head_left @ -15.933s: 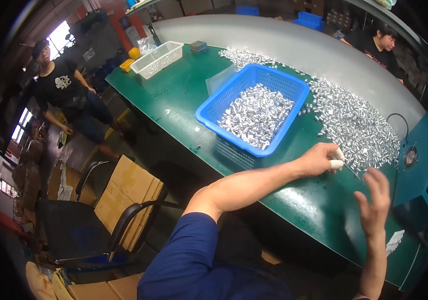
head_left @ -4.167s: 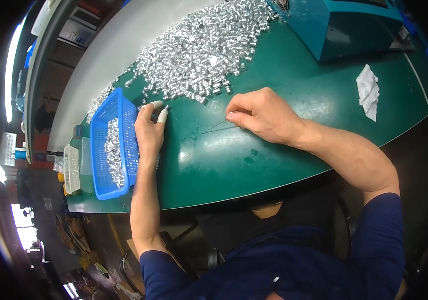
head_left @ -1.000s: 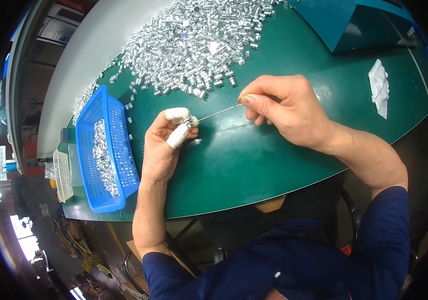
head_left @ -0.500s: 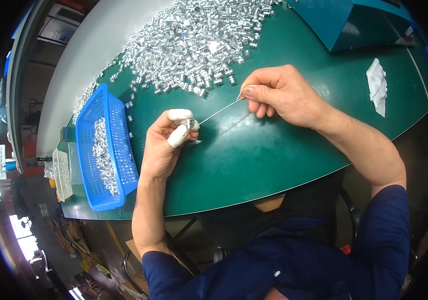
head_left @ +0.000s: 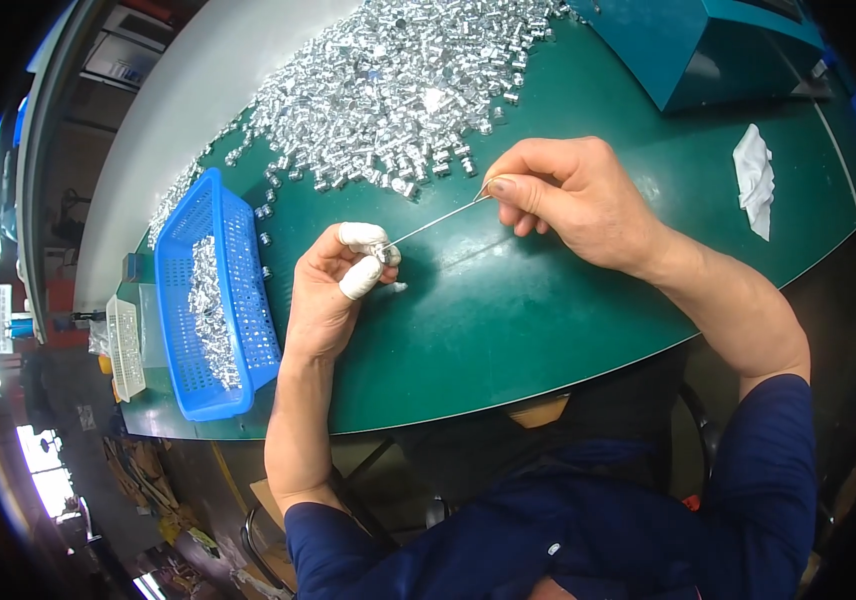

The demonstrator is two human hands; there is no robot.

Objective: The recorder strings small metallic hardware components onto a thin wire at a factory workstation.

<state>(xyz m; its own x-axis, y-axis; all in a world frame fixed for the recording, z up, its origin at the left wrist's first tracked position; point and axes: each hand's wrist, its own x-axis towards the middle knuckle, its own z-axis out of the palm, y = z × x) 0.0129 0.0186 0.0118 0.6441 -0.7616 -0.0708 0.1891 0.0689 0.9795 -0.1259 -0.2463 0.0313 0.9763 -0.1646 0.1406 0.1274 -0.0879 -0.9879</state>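
My left hand (head_left: 320, 310) wears white covers on its thumb and forefinger. Pinched between those two fingertips is a small silver metal fitting (head_left: 382, 254), mostly hidden by them. My right hand (head_left: 596, 205) grips the bent end of a thin metal rod (head_left: 436, 222) between thumb and forefinger. The rod slants down to the left, its far tip at the fitting; whether it goes inside I cannot tell. Both hands are held over the green tabletop (head_left: 508, 340).
A large heap of silver fittings (head_left: 378, 110) spreads across the table's far side. At left stands a blue perforated basket (head_left: 216, 410) with more fittings inside, beside a white basket (head_left: 126, 350). A teal box (head_left: 728, 65) and a crumpled white cloth (head_left: 754, 182) lie at right.
The fitting has turned a little in my left fingertips and shows less now. My right hand has shifted slightly to the right with the rod still in its grip.
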